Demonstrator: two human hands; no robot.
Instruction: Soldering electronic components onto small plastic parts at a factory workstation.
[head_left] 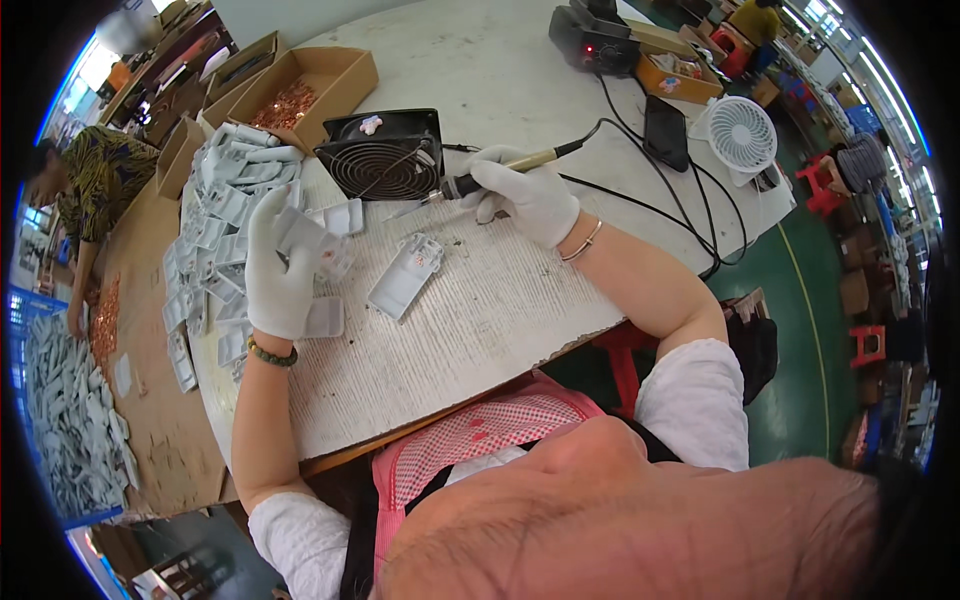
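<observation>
One pale plastic case (322,246) sits pinched in my left hand (278,268), beside a big pile of cases (228,203); my right hand (528,200) squeezes a soldering iron (533,159) near the black fan (385,165).

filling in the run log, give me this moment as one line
left hand: holding pale plastic casing | right hand: gripping soldering iron | table: another casing, black fan, casing pile

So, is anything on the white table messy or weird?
Yes, a little: the grey plastic casings beside the left hand lie in a jumbled heap, facing every which way, and one lone casing lies askew. Nothing looks clearly broken.
</observation>
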